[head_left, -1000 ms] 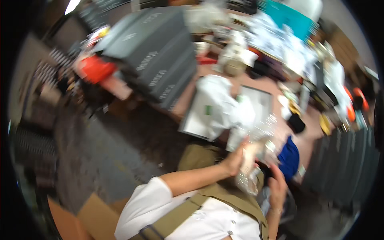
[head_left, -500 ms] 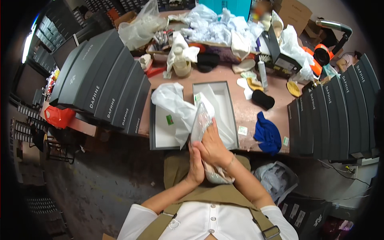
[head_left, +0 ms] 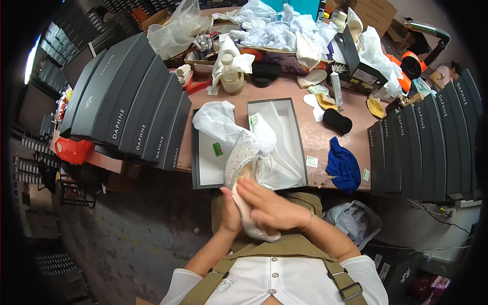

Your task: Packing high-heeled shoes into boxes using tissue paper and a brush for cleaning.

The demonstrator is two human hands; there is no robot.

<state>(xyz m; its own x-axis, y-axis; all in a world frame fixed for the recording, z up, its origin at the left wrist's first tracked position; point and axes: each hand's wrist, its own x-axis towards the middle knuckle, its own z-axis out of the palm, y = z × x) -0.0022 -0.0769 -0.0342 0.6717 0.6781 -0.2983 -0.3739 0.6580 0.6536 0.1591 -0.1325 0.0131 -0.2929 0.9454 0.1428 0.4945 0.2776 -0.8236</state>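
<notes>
A pointed silvery shoe covered in sparkling dots is held upright in front of my body, its toe pointing away over the open box. My left hand supports it along its left side, thumb up and the other fingers mostly hidden. Across the shoe's opening lies my right hand, its fingers pressed together against the pale insole. Behind the shoe are a grey shoebox base and, beside it, a second grey box half. White tissue paper spills from them.
Stacks of dark shoeboxes stand left and right. A blue cloth, a black pad and a tube lie right of the boxes. Farther back are a bottle and crumpled tissue. Another person sits far right.
The shoe has turned so its opening shows more, and its toe has shifted left. My right hand has slid back from the toe area to the shoe's opening.
</notes>
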